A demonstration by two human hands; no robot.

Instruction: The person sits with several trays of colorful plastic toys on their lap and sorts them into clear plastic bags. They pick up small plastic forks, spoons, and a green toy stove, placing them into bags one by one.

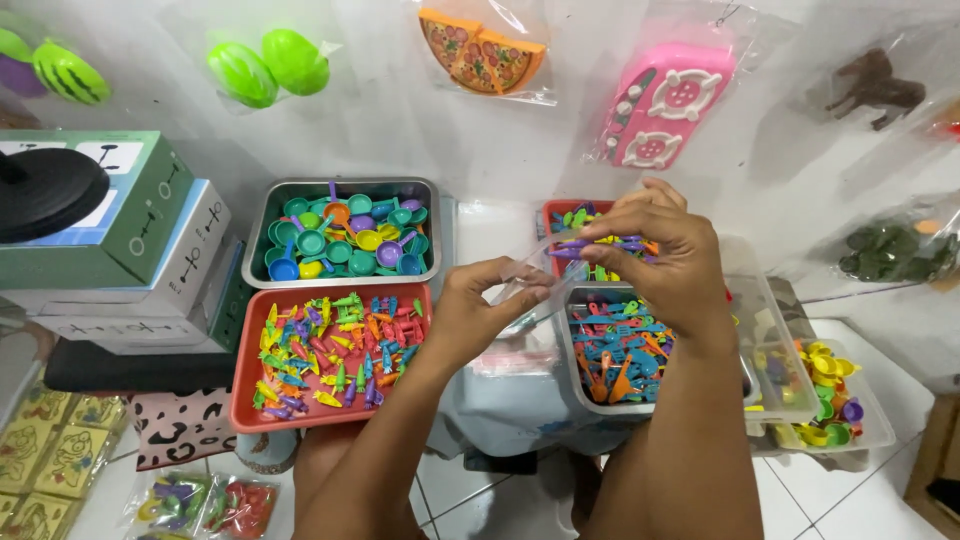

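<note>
We are holding a small clear plastic bag [535, 290] over the middle of the low bench [500, 400], between the trays. Our left hand [480, 305] pinches the bag's near edge between thumb and fingers, holding its mouth apart. Our right hand [655, 250] is closed in a pinch on a few small purple toy utensils [580, 247], poised just above the bag's opening. The bag is hard to make out against the pale cloth, so we cannot tell how much is already inside it.

Below the right hand, at the bench's right side, sits a metal tray of blue and orange pieces [620, 355], with a red tray of mixed pieces [580, 215] behind it toward the wall. At the left side lie a red tray of tiny vegetables [335, 350] and, behind it, a metal tray of little pots and pans [345, 235]. A clear box of yellow cups [825, 390] stands at the far right edge.

We judge the weak point to be the thin bag mouth: held by one edge only, it could fold shut, and the purple pieces might catch on the rim and spill into the blue and orange tray underneath, mixing the sorts. Releasing the pinch too high could scatter them to the tiled floor [500, 505]
</note>
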